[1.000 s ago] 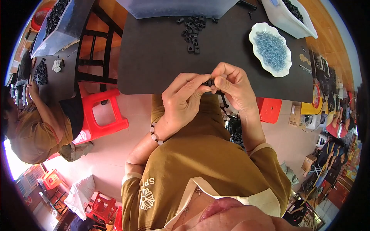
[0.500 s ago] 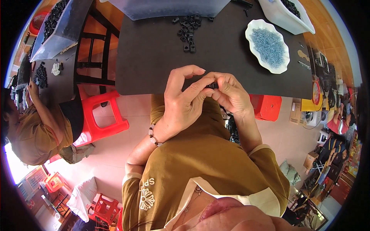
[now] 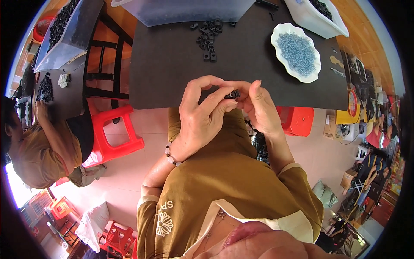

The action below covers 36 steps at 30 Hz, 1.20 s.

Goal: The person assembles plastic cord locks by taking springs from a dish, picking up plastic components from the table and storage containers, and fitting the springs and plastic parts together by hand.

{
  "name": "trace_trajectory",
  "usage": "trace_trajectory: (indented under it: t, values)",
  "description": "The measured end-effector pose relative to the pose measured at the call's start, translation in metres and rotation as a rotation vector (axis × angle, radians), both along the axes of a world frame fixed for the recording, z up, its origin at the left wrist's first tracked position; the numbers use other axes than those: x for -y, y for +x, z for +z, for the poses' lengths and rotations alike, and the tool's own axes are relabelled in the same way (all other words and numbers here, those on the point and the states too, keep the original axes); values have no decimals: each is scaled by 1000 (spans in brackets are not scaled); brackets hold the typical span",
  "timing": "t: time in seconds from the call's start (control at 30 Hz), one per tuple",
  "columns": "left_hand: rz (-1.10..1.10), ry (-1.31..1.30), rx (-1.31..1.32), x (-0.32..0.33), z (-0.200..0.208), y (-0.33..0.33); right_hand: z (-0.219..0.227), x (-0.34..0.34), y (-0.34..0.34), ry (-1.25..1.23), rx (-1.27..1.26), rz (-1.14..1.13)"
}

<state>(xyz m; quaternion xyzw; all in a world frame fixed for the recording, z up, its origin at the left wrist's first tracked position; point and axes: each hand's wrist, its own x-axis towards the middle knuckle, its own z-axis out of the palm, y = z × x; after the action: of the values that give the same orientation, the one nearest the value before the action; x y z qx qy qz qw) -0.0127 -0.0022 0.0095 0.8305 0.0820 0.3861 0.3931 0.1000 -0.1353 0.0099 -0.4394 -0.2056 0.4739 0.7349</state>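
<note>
Above the table's near edge, my left hand (image 3: 201, 107) pinches a small black plastic part (image 3: 233, 94) between thumb and fingertips. My right hand (image 3: 262, 107) is close on the other side, its thumb lifted away from the fingers. Its fingertips reach behind the part; whether they touch it is hidden. Farther off on the dark table (image 3: 172, 69) lies a loose cluster of similar black parts (image 3: 208, 38). To the right sits a white scalloped dish (image 3: 308, 78) holding a heap of tiny blue-grey pieces (image 3: 297, 54), too small to make out singly.
A clear plastic bin (image 3: 189, 11) stands at the table's far edge, and a white tub (image 3: 311, 19) of black pieces at the far right. Red stools (image 3: 298, 121) flank the table. At the left, another person (image 3: 47, 146) sits at a second table.
My right thumb has come off the black part and now points up, apart from its fingers. The part shows more openly in my left fingertips. The co-worker's hand has shifted slightly.
</note>
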Motion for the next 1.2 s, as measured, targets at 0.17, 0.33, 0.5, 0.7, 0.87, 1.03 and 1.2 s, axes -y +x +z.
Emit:
trace_trajectory:
  t: [0.17, 0.33, 0.5, 0.7, 0.87, 1.03, 1.2]
  values:
    - [-27, -9, 0, 1, -6, 6, 3, 10, 8, -192, 463, -184]
    - [-135, -124, 3, 2, -8, 17, 14, 9, 22, -306, 772, -234]
    - [-64, -44, -55, -17, -10, 19, 61, 19, 105, -347, 1009, -424]
    - [236, 336, -304, -47, -18, 18, 113, 67, 356, -359, 1568, -1005]
    - [239, 328, -400, -53, -27, 20, 109, 24, 309, -833, 1782, -978]
    - [233, 465, -512, -48, -29, 24, 57, -33, 175, -616, 1575, -458]
    - [195, 512, -562, -44, -20, 23, 12, -67, 141, -607, 1794, -295]
